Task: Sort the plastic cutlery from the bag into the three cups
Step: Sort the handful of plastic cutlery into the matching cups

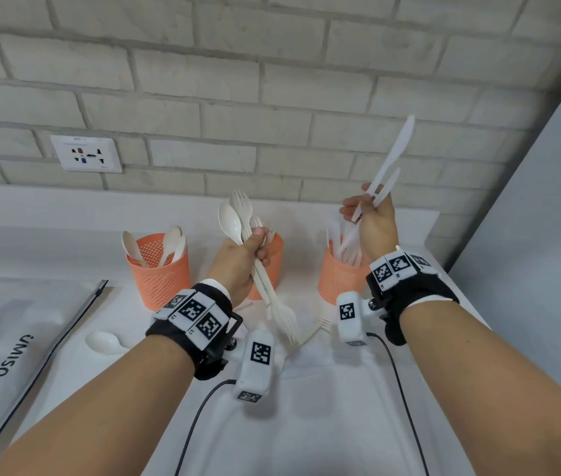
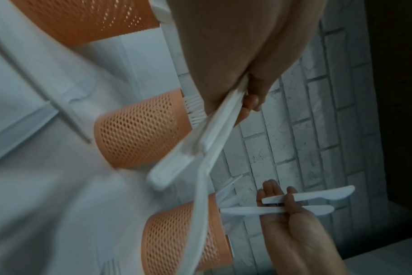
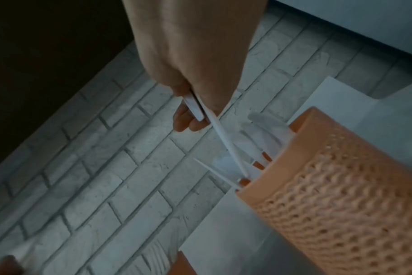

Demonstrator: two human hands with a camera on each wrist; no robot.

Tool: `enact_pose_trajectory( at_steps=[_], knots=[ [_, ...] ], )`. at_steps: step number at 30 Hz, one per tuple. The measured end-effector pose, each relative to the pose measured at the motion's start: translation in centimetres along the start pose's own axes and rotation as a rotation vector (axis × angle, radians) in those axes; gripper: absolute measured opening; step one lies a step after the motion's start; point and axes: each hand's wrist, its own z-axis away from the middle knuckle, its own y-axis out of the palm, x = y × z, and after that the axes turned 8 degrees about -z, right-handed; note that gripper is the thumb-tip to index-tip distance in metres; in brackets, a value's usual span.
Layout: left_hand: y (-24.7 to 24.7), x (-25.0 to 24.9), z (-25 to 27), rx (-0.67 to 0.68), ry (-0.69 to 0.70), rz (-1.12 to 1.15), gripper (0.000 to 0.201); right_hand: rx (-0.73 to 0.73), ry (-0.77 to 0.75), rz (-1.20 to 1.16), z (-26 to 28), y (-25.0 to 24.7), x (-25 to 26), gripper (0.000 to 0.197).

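Note:
Three orange mesh cups stand in a row on the white table: the left cup (image 1: 158,266) holds spoons, the middle cup (image 1: 272,255) forks, the right cup (image 1: 339,274) knives. My left hand (image 1: 248,255) grips a bundle of white cutlery (image 1: 237,218), a spoon and forks, in front of the middle cup; the handles (image 2: 214,128) show in the left wrist view. My right hand (image 1: 373,218) holds two white knives (image 1: 392,156) raised above the right cup (image 3: 341,195), blades up. Their handles (image 3: 195,108) stick out below the fingers.
A flat white zip bag (image 1: 14,331) lies at the left. A loose spoon (image 1: 105,341) and a fork (image 1: 316,329) lie on the table near my wrists. A brick wall with a socket (image 1: 86,153) is behind; a grey panel (image 1: 529,201) closes the right side.

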Motion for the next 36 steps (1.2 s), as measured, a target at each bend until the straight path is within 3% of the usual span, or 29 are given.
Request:
enact_pose_trajectory(
  at_steps=[4,9,11,14,16,19,23,25,29,33,36],
  knots=[
    [1.3,0.2,0.2,0.035,0.014,0.007,0.021,0.101,0.083,0.024,-0.1,-0.5,0.2,0.016],
    [1.6,0.5,0.3,0.012,-0.013,0.021,0.019,0.107,0.230,0.094,0.5,-2.2,-1.0,0.017],
    [1.7,0.4,0.4,0.009,-0.036,0.028,0.019,0.097,0.223,0.174,0.6,-2.3,-1.2,0.021],
    [1.8,0.2,0.6,0.018,-0.067,0.046,0.019,0.051,0.077,0.319,0.3,-2.1,-1.5,0.035],
    [1.6,0.1,0.6,0.030,-0.079,0.055,0.021,0.051,-0.105,0.440,0.4,-1.4,-1.1,0.041],
    [1.2,-0.1,0.4,0.055,-0.077,0.057,0.022,0.138,-0.302,0.512,1.5,0.3,-0.1,0.035],
    [0.7,-0.7,0.5,0.048,-0.081,0.101,0.024,0.565,-0.031,0.411,4.9,2.5,0.7,0.018],
    [0.2,-1.0,0.5,0.035,-0.081,0.101,0.023,0.698,0.057,0.394,6.5,3.1,0.3,0.017],
    [-1.2,-1.4,1.0,0.054,-0.115,0.119,0.019,0.700,0.183,0.313,8.4,4.4,-0.5,0.011],
    [-1.7,-1.5,1.5,0.077,-0.102,0.084,0.022,0.644,0.378,0.189,9.4,6.0,-1.1,0.028],
    [-2.1,-1.7,1.7,0.084,-0.099,0.040,0.021,0.699,0.470,0.183,9.7,7.0,-1.0,0.036]
  ],
)
